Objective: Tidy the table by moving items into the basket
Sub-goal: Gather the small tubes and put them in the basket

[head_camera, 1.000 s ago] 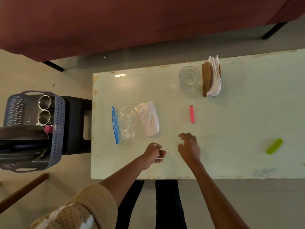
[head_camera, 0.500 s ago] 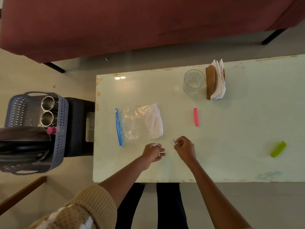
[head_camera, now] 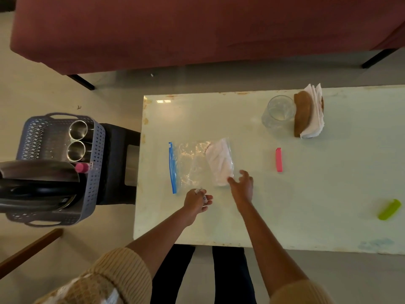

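A clear zip bag (head_camera: 190, 165) with a blue seal lies flat on the pale table (head_camera: 328, 194), with a white folded cloth (head_camera: 219, 163) inside it. My right hand (head_camera: 242, 183) has its fingers spread, and its fingertips touch the bag's near right corner by the cloth. My left hand (head_camera: 197, 200) is curled on small white pieces just in front of the bag. Farther right on the table lie a pink clip (head_camera: 278, 160) and a green clip (head_camera: 389, 209). The grey perforated basket (head_camera: 32, 137) stands to the left of the table.
The basket sits on a black stool (head_camera: 118, 161) and holds two steel cups (head_camera: 77, 139), a pink-capped item and dark cookware. A glass (head_camera: 278, 113) and a napkin holder (head_camera: 306, 115) stand at the table's far side. A maroon sofa (head_camera: 197, 29) lies beyond.
My right hand went from a closed pinch near my left hand to spread fingers forward at the bag's corner. My left hand stayed put, still curled.
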A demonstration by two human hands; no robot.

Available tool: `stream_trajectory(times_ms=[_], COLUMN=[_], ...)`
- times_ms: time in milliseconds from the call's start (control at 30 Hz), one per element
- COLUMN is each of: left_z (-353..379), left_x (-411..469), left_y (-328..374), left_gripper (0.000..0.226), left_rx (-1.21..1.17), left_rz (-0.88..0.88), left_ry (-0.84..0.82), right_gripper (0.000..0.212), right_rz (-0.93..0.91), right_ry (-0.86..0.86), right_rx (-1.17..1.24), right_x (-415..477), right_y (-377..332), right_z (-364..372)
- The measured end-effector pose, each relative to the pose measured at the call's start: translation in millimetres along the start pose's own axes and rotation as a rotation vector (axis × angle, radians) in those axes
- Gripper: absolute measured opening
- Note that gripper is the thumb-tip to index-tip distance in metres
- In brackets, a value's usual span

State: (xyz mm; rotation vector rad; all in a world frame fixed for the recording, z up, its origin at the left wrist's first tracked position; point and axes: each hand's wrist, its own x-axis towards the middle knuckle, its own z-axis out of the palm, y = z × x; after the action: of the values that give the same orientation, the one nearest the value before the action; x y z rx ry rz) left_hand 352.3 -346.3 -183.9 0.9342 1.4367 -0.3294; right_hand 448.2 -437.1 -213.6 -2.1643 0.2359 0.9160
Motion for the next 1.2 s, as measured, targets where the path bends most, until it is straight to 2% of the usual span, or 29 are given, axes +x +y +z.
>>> stream_trajectory(times_ms=[67, 167, 400, 600, 667, 833, 967, 1067, 1200], left_z=[-11, -29, -64, -78, -78, -76, -75, -77, -80], left_x=[4, 8, 4, 2, 1, 1, 0, -3, -7], left_y=[0, -2, -17, -29, -29, -20, -9, -1, 10], left_gripper=[0.018, 0.013, 0.026, 0.03, 0.031, 0.033, 0.028, 0.021, 0.014], left_rx=[0.002, -0.007, 0.005, 0.051, 0.055, 0.03, 0.021, 0.025, -0.028], left_rz=[0.019, 0.08, 0.173, 0.152, 0.151, 0.141, 0.091, 0.08, 0.034], left_ry=[0.026, 0.089, 0.309, 0.33, 0.328, 0.26, 0.091, -0.032, -0.108], right_gripper=[0.052, 0.031, 0.021, 0.024, 0.027, 0.027, 0.025, 0.018, 0.018], right_rz=[0.075, 0.095, -0.196, -0.014, 0.053, 0.154, 0.172, 0.053, -0.255], right_ry=[-0.029, -0.002, 0.084, 0.01, 0.033, 0.081, 0.127, 0.18, 0.143], right_rx=[0.037, 0.024, 0.006, 0.107, 0.122, -0.01, -0.196, -0.257, -0.369], right_x=[14, 12, -65, -105, -104, -73, -57, -50, -29], right_y=[-7, -15, 4, 48, 55, 58, 45, 22, -27], right_z=[9, 17, 38, 49, 46, 27, 12, 8, 18])
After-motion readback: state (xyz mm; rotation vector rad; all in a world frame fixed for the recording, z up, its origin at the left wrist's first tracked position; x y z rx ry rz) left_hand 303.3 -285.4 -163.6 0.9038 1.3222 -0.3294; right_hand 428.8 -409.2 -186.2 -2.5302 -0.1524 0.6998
